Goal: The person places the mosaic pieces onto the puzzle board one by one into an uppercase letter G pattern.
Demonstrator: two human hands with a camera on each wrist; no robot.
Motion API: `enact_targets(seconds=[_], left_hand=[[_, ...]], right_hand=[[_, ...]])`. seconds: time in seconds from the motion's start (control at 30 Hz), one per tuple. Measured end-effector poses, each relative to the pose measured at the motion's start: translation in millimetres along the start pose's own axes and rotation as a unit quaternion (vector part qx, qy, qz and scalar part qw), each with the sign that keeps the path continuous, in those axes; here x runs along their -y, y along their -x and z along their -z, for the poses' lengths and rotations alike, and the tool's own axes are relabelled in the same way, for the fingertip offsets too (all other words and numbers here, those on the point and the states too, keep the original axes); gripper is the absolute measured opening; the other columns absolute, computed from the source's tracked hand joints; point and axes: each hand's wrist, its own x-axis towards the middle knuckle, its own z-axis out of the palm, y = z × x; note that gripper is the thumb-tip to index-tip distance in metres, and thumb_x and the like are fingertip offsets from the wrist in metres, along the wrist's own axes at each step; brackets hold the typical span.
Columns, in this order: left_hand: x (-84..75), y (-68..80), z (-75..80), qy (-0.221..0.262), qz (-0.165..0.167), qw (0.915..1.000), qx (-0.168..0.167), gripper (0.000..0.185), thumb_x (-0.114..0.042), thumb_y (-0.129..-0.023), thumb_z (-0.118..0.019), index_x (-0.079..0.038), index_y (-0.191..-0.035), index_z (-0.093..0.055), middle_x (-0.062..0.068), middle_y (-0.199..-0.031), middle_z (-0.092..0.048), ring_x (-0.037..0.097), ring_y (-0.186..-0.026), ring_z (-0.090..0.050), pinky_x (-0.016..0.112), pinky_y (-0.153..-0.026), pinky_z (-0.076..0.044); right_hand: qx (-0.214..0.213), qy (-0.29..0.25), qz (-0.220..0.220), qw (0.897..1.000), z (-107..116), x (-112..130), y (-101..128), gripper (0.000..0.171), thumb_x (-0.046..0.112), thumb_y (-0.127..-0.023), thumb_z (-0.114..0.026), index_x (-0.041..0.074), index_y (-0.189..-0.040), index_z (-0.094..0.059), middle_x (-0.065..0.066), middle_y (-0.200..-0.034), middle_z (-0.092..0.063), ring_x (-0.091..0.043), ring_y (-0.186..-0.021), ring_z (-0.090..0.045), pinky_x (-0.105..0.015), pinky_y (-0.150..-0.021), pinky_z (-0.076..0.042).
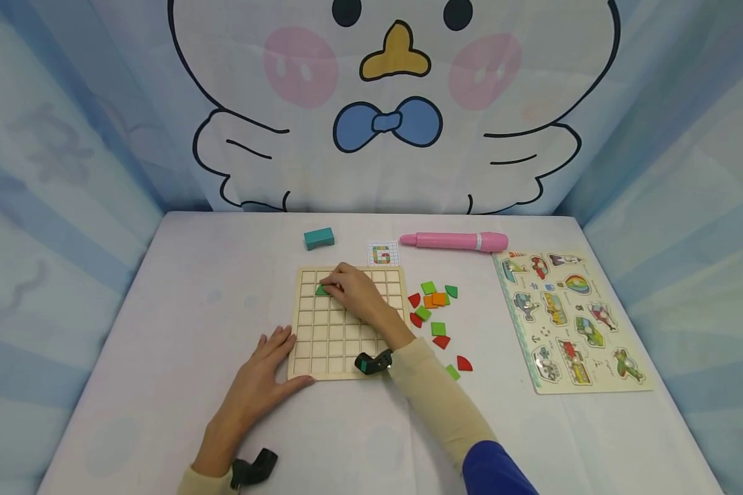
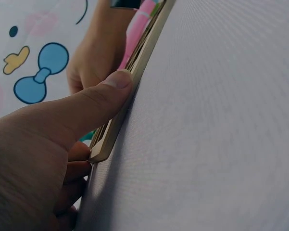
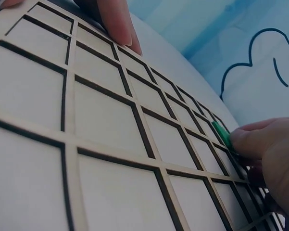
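- We see a white table (image 1: 192,330) with a wooden grid board (image 1: 334,344) lying flat near its middle; everything else we place from this board.
- To the board's right, well apart, lies a vehicle puzzle (image 1: 566,320), flat on the table.
- Behind the board and to its right lies a pink pen (image 1: 461,241) on its side.
- Our left hand (image 1: 263,378) rests at the board's near left corner: the fingers lie fairly straight beside the left edge, and the thumb (image 2: 103,98) presses along the near edge. It grips nothing.
- Our right hand (image 1: 356,292) reaches over the board to its far left part, its fingertips (image 3: 245,139) curled and pinching a green tile (image 1: 322,289) in a cell of the second row from the far edge.
- Behind the board, toward its left, stands a teal block (image 1: 318,238).
- Just behind the board's far edge lies a small card (image 1: 383,254) with a coloured grid pattern.
- Just to the right of the board lie loose tiles (image 1: 436,313) in green, red and orange, some touching one another, a few nearer us.
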Motion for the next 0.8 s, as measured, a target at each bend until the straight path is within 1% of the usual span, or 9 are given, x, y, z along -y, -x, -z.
enact_targets(seconds=[0.17,0.27,0.4,0.53,0.8], left_hand=[[0.6,0.3,0.1,0.000,-0.002,1.0000,0.000,0.088,-0.046,-0.077,-0.083,0.001,-0.143,-0.052,0.016,-0.154,-0.047,0.033,-0.148,-0.039,0.054,-0.125,-0.027],[0.6,0.1,-0.2,0.001,0.001,1.0000,0.001,0.088,-0.047,-0.077,-0.083,0.001,-0.144,-0.052,0.016,-0.154,-0.047,0.033,-0.148,-0.038,0.053,-0.125,-0.027],[0.0,-0.2,-0.6,0.002,0.006,1.0000,0.005,0.088,-0.047,-0.077,-0.083,0.001,-0.144,-0.051,0.016,-0.155,-0.046,0.033,-0.148,-0.038,0.053,-0.126,-0.026],[-0.9,-0.1,-0.1,0.003,0.007,1.0000,0.006,0.088,-0.047,-0.078,-0.083,0.001,-0.144,-0.051,0.016,-0.155,-0.046,0.033,-0.148,-0.038,0.053,-0.126,-0.026],[-1.5,0.6,0.5,0.002,0.005,1.0000,0.004,0.088,-0.046,-0.078,-0.083,0.002,-0.144,-0.051,0.017,-0.155,-0.046,0.033,-0.148,-0.038,0.053,-0.126,-0.026]], right_hand=[[-0.009,-0.004,0.007,1.000,-1.4,0.3,-0.6,0.020,0.022,-0.097,-0.067,0.012,-0.111,-0.078,-0.002,-0.102,-0.064,-0.013,-0.085,-0.061,-0.023,-0.070,-0.051],[-0.008,-0.005,0.009,1.000,-1.4,0.7,-1.2,0.020,0.021,-0.098,-0.066,0.012,-0.111,-0.078,-0.003,-0.102,-0.065,-0.013,-0.086,-0.061,-0.023,-0.071,-0.051],[0.003,-0.007,0.005,1.000,0.1,1.1,-1.7,0.024,0.022,-0.099,-0.064,0.011,-0.118,-0.074,-0.004,-0.104,-0.065,-0.014,-0.086,-0.060,-0.026,-0.074,-0.053],[0.014,-0.018,-0.010,1.000,4.0,1.7,0.2,0.029,0.023,-0.101,-0.062,0.010,-0.125,-0.069,-0.004,-0.105,-0.066,-0.015,-0.089,-0.059,-0.028,-0.077,-0.053],[0.020,-0.031,-0.037,0.999,17.8,3.5,11.6,0.033,0.027,-0.101,-0.060,0.009,-0.128,-0.066,-0.005,-0.113,-0.064,-0.017,-0.100,-0.059,-0.033,-0.087,-0.055]])
